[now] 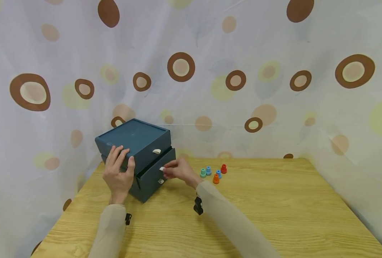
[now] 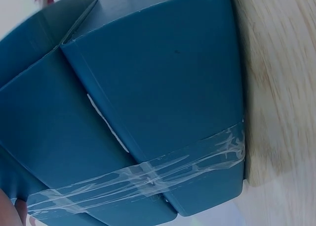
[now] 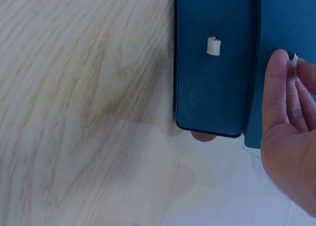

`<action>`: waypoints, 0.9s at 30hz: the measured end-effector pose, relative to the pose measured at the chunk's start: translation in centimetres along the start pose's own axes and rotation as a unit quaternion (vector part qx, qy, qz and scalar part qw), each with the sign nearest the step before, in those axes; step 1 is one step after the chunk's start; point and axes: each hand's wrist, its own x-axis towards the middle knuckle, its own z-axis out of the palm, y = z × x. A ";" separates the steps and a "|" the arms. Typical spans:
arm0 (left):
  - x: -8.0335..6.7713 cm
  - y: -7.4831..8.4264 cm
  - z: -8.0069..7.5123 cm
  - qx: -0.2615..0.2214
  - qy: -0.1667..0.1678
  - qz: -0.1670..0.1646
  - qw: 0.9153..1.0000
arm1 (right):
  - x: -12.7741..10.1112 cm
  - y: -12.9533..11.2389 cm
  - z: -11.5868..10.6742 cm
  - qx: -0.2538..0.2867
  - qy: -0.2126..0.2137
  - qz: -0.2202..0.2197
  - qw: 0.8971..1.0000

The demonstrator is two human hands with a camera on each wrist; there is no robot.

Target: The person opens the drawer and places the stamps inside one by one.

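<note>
A dark blue drawer box (image 1: 136, 143) stands at the back left of the wooden table (image 1: 274, 208). My left hand (image 1: 118, 172) rests flat on its near corner, fingers spread over the top edge. My right hand (image 1: 178, 171) pinches the white tab handle (image 1: 162, 168) of the middle drawer (image 1: 155, 170), which sits slightly out. In the right wrist view the fingers (image 3: 284, 97) close on that handle (image 3: 295, 61), and the bottom drawer's tab (image 3: 214, 46) shows beside them. The left wrist view is filled by the box's taped side (image 2: 148, 117).
Several small coloured pegs stand right of the box: teal (image 1: 203, 173), blue (image 1: 208, 170), orange (image 1: 216, 178) and red (image 1: 223, 168). A spotted curtain (image 1: 242, 71) hangs behind and around the table. The top drawer's tab (image 1: 156, 151) is untouched.
</note>
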 end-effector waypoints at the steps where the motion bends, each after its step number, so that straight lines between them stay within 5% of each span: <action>1: -0.1 0.0 0.0 0.000 0.001 -0.002 1.000 | -0.1 0.1 -0.1 -0.003 0.000 0.000 1.000; 27: 0.0 0.2 0.5 0.008 0.019 -0.014 1.000 | -3.1 0.9 -3.0 -0.039 -0.014 0.005 0.999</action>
